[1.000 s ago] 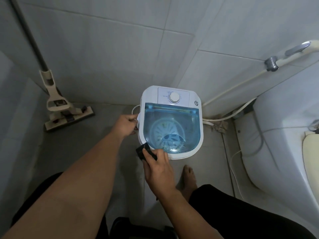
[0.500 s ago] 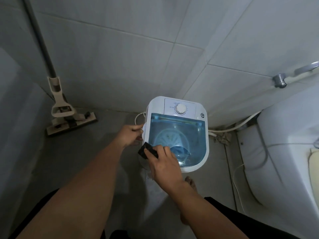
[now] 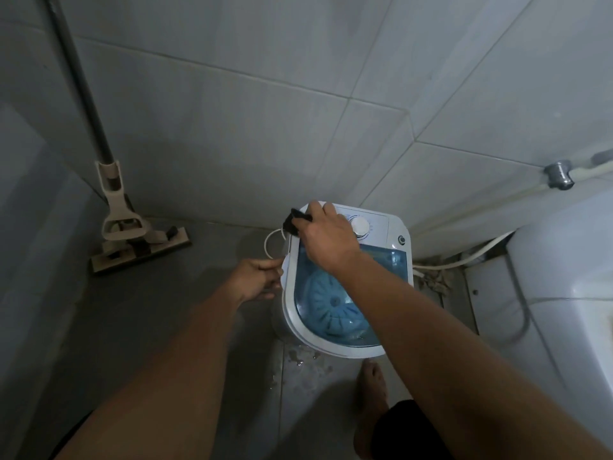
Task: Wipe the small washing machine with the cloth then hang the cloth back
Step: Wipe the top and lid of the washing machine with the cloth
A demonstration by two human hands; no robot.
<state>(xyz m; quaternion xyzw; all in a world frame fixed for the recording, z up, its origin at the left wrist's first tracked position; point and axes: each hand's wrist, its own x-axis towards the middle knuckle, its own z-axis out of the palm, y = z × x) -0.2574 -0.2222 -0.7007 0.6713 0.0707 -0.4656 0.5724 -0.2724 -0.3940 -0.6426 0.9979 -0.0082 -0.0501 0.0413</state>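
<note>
A dark cloth [image 3: 293, 223] is gripped in the right hand [image 3: 326, 235] and pressed on the washer's [image 3: 396, 227] upper-left corner, at frame centre. The washer's left rim is clasped by the curled left hand [image 3: 257, 278]. A mop [image 3: 132, 234] is seen at the left.

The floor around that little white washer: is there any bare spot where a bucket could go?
The widest bare patch of grey tiled floor lies between the beige flat mop and the small white washing machine with the blue lid, under the left hand. Right of the machine it is crowded: white hoses and the white tub. In front there are wet spots and a bare foot.
</note>
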